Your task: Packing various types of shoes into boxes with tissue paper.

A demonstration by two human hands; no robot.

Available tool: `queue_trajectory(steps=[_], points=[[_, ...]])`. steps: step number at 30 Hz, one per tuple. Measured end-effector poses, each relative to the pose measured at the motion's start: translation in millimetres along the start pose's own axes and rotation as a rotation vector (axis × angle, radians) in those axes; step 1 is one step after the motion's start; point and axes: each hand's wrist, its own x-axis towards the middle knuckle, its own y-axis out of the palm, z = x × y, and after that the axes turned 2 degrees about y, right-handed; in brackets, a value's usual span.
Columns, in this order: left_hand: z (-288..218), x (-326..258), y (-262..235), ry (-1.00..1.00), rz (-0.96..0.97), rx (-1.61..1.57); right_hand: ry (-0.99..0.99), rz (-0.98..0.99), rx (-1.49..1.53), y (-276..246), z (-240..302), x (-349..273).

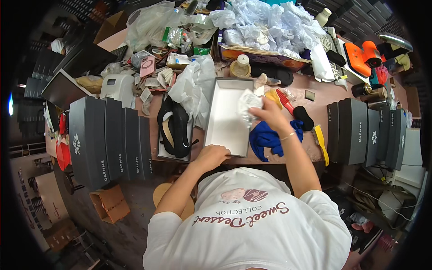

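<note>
A shoe box part, grey outside and white inside, lies open in front of me; whether it is lid or base I cannot tell. My left hand grips its near left corner with curled fingers. Over its right side, my right hand pinches a crumpled piece of thin white wrapping. To the left, black shoes lie in another grey box, with white tissue paper spilling past its far end. A blue cloth rests right of the white-lined box, below my right wrist.
Stacks of grey shoe boxes stand at the left and right. A red-handled brush and yellow brush lie at the right. Behind are a jar, a carton heaped with white tissue and an orange device.
</note>
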Motion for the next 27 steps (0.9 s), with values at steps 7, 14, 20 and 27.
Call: queue_trajectory(steps=[7, 14, 20, 27], points=[[-89, -132, -37, 0.042, -1.040, -1.541, -0.003, 0.020, 0.487, -79, -17, -75], [-11, -120, 113, -0.135, -1.355, -2.021, 0.042, 0.093, 0.533, -67, -29, -66], [-93, -70, -32, -0.169, -0.265, -0.510, -0.167, -0.077, 0.412, -43, 14, -78], [-41, 9, 66, 0.025, 0.042, 0.000, -0.204, 0.066, 0.428, 15, 24, -88]])
